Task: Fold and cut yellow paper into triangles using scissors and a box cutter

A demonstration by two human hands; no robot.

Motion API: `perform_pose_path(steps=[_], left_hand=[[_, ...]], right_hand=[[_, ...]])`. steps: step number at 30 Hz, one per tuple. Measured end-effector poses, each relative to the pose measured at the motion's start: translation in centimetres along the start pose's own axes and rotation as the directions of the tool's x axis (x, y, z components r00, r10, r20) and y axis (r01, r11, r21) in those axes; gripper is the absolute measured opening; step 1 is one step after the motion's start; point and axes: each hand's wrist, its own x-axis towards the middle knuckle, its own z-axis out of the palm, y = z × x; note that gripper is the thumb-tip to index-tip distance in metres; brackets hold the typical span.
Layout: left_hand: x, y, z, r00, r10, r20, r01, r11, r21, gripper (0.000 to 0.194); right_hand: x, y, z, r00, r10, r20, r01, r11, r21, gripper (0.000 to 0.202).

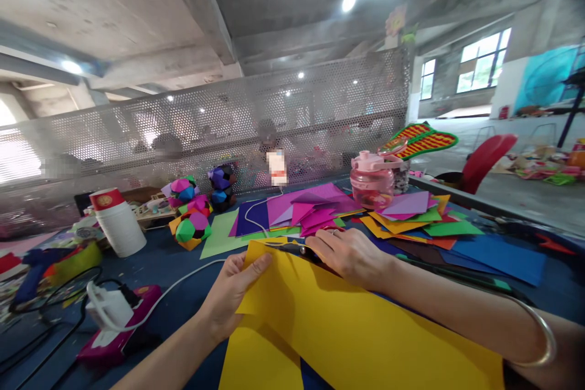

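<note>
A large sheet of yellow paper (pixel 338 317) spans the front of the table, lifted toward me. My left hand (pixel 233 292) pinches its upper left part, thumb on top. My right hand (pixel 350 253) is closed around a pair of scissors (pixel 292 248), whose dark blades point left along the sheet's top edge. Most of the handles are hidden by the fingers. Below the left hand, another yellow piece (pixel 260 356) hangs or lies; I cannot tell whether it is joined to the sheet.
Coloured paper sheets (pixel 320 204) lie behind the hands, more (pixel 498 256) at right. A pink bottle (pixel 372 180), folded paper balls (pixel 192 226) and stacked paper cups (pixel 119 225) stand around. A purple power strip (pixel 121 329) with cables is at left; a perforated metal screen (pixel 311 109) closes the back.
</note>
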Motion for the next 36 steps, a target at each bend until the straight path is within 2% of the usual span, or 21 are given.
perform_pose_path(steps=[2, 5, 8, 12, 19, 27, 36], left_hand=[[0.0, 0.0, 0.1, 0.999, 0.045, -0.027, -0.045, 0.999, -0.010, 0.030], [0.2, -0.2, 0.0, 0.980, 0.183, -0.084, -0.181, 0.983, 0.032, 0.040], [0.3, -0.3, -0.2, 0.958, 0.266, -0.108, -0.251, 0.959, 0.132, 0.032], [0.3, -0.1, -0.1, 0.962, 0.255, -0.101, -0.238, 0.960, 0.150, 0.025], [0.2, -0.1, 0.4, 0.963, 0.238, -0.127, -0.222, 0.967, 0.129, 0.031], [0.2, -0.2, 0.3, 0.966, 0.221, -0.134, -0.210, 0.973, 0.096, 0.026], [0.1, -0.9, 0.6, 0.975, 0.205, -0.082, -0.197, 0.976, 0.097, 0.024]], right_hand=[[0.0, -0.1, 0.0, 1.000, 0.005, 0.008, -0.005, 1.000, 0.005, 0.013], [0.0, -0.2, 0.0, 1.000, 0.016, 0.021, -0.016, 1.000, 0.006, 0.012], [0.1, -0.3, 0.0, 0.999, 0.024, 0.033, -0.024, 1.000, 0.002, 0.011], [0.1, -0.5, 0.0, 0.999, 0.046, 0.026, -0.046, 0.999, -0.017, 0.011], [0.2, -1.0, -0.4, 0.998, 0.068, 0.019, -0.067, 0.997, -0.042, 0.015], [0.4, -1.2, -0.7, 0.996, 0.079, 0.036, -0.078, 0.996, -0.036, 0.017], [0.8, -1.4, -1.0, 0.995, 0.079, 0.058, -0.080, 0.997, 0.015, 0.014]])
